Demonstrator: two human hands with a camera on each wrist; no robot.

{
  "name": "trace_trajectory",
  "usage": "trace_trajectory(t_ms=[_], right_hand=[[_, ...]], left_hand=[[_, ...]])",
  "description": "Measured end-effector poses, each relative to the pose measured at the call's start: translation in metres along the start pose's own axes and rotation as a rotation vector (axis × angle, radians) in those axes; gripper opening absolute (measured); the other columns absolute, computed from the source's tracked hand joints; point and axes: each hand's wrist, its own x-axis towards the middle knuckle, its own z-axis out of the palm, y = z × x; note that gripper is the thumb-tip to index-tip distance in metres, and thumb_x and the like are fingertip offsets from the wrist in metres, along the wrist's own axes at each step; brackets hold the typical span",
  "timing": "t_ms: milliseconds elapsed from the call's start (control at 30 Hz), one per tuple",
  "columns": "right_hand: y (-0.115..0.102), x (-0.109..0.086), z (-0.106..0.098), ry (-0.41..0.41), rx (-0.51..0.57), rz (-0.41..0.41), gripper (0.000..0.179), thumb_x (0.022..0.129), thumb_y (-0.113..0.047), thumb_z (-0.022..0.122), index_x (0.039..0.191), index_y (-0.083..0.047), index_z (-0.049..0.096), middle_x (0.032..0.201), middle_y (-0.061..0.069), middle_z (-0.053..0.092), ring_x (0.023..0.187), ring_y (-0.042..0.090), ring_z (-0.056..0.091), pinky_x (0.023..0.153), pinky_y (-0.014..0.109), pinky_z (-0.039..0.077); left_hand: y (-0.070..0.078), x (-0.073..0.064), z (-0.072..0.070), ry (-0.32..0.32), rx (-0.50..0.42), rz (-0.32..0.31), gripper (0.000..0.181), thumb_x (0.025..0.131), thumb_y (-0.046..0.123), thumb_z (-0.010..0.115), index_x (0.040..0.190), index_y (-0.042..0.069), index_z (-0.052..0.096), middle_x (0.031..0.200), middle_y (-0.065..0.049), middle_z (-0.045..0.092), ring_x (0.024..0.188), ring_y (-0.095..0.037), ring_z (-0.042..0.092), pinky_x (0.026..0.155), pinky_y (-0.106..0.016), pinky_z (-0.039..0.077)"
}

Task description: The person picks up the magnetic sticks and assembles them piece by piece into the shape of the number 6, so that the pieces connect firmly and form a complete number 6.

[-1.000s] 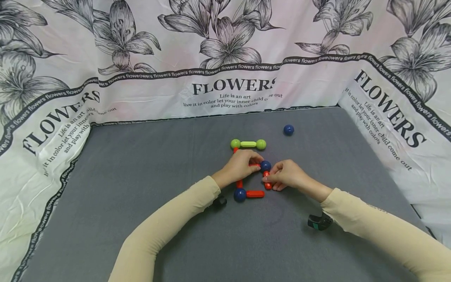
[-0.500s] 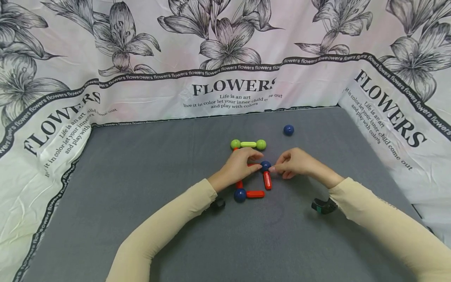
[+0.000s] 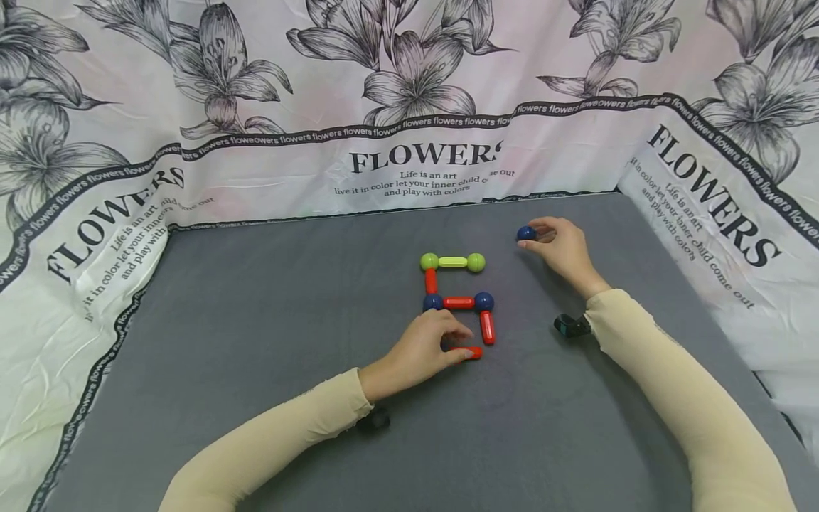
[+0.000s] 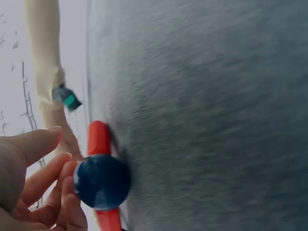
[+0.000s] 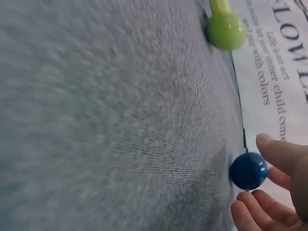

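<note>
Magnetic balls and rods form a figure on the grey cloth. My left hand [image 3: 419, 352] lies over its lower left part, covering most of the lower blue ball [image 4: 102, 182]. Its thumb is near the end of the lower red rod [image 3: 475, 353]; in the left wrist view thumb and fingers are spread beside the ball. At the back right, my right hand [image 3: 566, 249] has thumb and fingers around a loose blue ball [image 5: 249, 171], with gaps showing in the right wrist view. A red rod [image 3: 488, 328] hangs from the right blue ball [image 3: 483, 301].
A green rod [image 3: 453, 262] joins two green balls at the figure's top. Below the left one, a red rod [image 3: 431, 281] leads to a blue ball [image 3: 432, 301], and another red rod [image 3: 458, 303] runs rightward. Behind stands a flower-printed cloth wall [image 3: 269, 171].
My right hand has left the right blue ball and red rod and moved back and right to the loose ball. My left hand has come nearer, from the middle rod to the lower corner.
</note>
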Motion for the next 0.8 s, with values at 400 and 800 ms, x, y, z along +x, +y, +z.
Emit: trace_trajectory(t_ms=[400,800], right_hand=[[0.007,0.014,0.007,0.006,-0.005,0.028,0.043,0.090,-0.022,0.073,0.128,-0.004,0.063,0.121,0.028,0.066,0.105,0.041,0.065,0.083,0.052,0.052],[-0.005,-0.003,0.000,-0.034,0.056,0.080,0.044,0.091,-0.034,0.072,0.127,-0.010,0.064,0.119,0.020,0.068,0.101,0.030,0.065,0.072,0.027,0.044]], left_hand=[[-0.006,-0.006,0.003,-0.053,0.110,0.007,0.026,0.084,0.027,0.080,0.108,0.019,0.077,0.096,0.004,0.069,0.087,-0.010,0.051,0.075,-0.019,0.042],[-0.006,-0.003,0.004,-0.101,0.262,0.039,0.024,0.086,0.024,0.079,0.109,0.022,0.077,0.101,0.007,0.070,0.088,-0.009,0.050,0.075,-0.017,0.043]])
